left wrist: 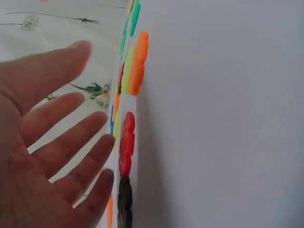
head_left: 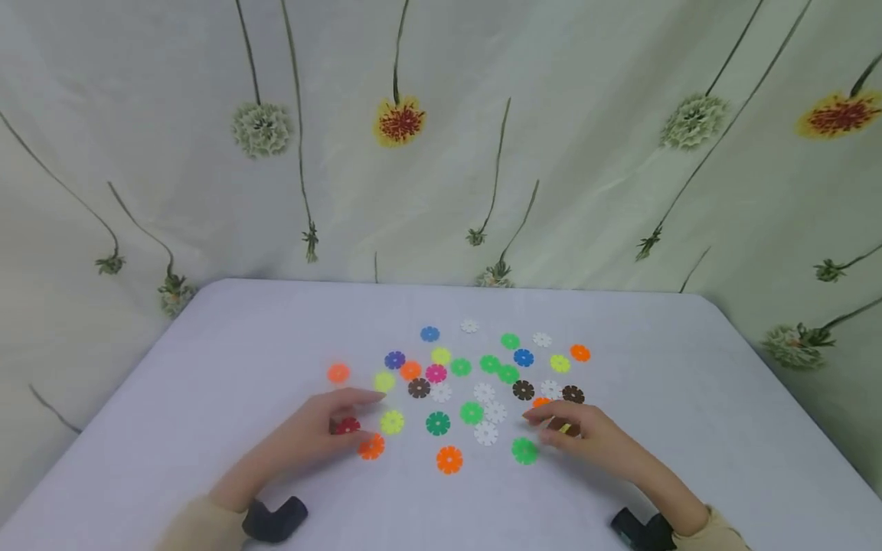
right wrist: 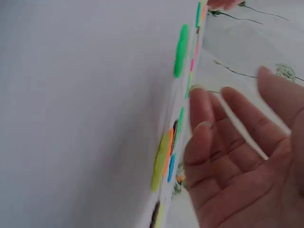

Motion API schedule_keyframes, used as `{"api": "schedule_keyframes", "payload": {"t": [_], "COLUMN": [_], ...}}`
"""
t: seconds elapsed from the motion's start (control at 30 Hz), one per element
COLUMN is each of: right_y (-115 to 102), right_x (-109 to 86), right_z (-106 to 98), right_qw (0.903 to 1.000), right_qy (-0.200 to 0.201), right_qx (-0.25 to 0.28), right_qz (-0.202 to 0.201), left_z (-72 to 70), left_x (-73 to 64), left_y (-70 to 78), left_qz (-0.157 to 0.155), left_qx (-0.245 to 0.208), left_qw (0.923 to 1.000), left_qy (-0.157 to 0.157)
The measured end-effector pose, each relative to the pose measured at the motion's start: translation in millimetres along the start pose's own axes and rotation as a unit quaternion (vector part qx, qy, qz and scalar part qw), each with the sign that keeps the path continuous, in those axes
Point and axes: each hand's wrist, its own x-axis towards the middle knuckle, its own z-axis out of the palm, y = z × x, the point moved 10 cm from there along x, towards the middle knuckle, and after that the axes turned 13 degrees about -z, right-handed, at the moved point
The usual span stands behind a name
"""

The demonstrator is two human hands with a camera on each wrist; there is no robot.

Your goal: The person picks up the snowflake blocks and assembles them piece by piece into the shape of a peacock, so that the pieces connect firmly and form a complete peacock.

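Discs (head_left: 472,413) | scattered between hands (head_left: 313,428) (head_left: 598,438) and beyond | flat on table (head_left: 227,344)

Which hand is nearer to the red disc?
The left. The left hand is right by the red disc, which shows between its thumb and fingers in the head view. The right hand is well to the disc's right, with other discs between.

Surface (head_left: 172,428): carries scattered discs (head_left: 461,367), bulk lying between and behind both grips. Left grip (head_left: 313,425): left of bulk; in head view one disc (head_left: 350,423) between thumb and fingers, another disc (head_left: 373,446) at thumb tip, contact indeterminable. Right grip (head_left: 589,432): right of bulk; one disc (head_left: 524,451) just left of thumb tip. Frontmost disc (head_left: 449,460): between grips. Rightmost disc (head_left: 581,353): behind right grip. Cloth (head_left: 572,168): behind surface.
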Motion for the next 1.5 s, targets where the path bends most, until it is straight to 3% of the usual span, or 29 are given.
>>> {"api": "schedule_keyframes", "payload": {"t": [0.17,0.33,0.43,0.53,0.67,0.77,0.87,0.93,1.0,1.1,1.23,1.37,1.5], "right_y": [3.8,6.0,5.2,4.0,7.3,12.8,15.3,14.6,12.5,12.3,12.6,11.5,11.6], "right_x": [-4.9,-4.7,-2.8,-1.4,-0.5,0.6,3.2,5.4,6.6,3.2,-1.7,-1.8,-2.3], "right_z": [17.0,22.4,22.7,21.3,20.2,25.5,32.6,37.9,43.9,57.6,71.7,78.6,81.7], "right_qw": [0.9988,0.9954,0.9942,0.994,0.9968,0.997,0.9827,0.9684,0.9565,0.9329,0.9024,0.8912,0.8831], "right_qy": [-0.006,-0.001,0.005,0.013,0.019,0.032,0.063,0.083,0.095,0.106,0.132,0.146,0.157], "right_qx": [-0.049,-0.094,-0.107,-0.109,-0.073,0.03,0.15,0.212,0.252,0.31,0.36,0.375,0.386], "right_qz": [0.003,0.013,0.005,-0.001,0.027,0.063,0.089,0.101,0.111,0.15,0.198,0.21,0.215], "left_z": [-6.0,-14.2,-15.9,-16.1,-15.4,-14.0,-4.5,11.6,32.6,63.8,86.1,93.8,94.4], "left_x": [-8.6,-9.7,-7.7,-5.0,-1.9,-1.2,0.2,3.1,6.1,8.9,8.9,7.9,6.3], "left_y": [-13.5,-18.8,-21.1,-25.9,-24.3,-7.4,22.2,42.9,60.3,74.9,76.6,73.3,72.9], "left_qz": [-0.002,0.032,0.042,0.024,-0.001,0.003,0.016,0.022,0.025,0.021,0.004,-0.005,-0.004], "left_qx": [0.043,0.079,0.073,0.058,0.049,0.027,-0.041,-0.108,-0.172,-0.239,-0.284,-0.311,-0.306], "left_qw": [0.9988,0.9954,0.9954,0.9969,0.9977,0.9979,0.9974,0.9934,0.9848,0.9697,0.9574,0.9492,0.9513], "left_qy": [0.022,0.042,0.046,0.047,0.047,0.059,0.058,0.031,-0.007,-0.046,-0.05,-0.047,-0.036]}}
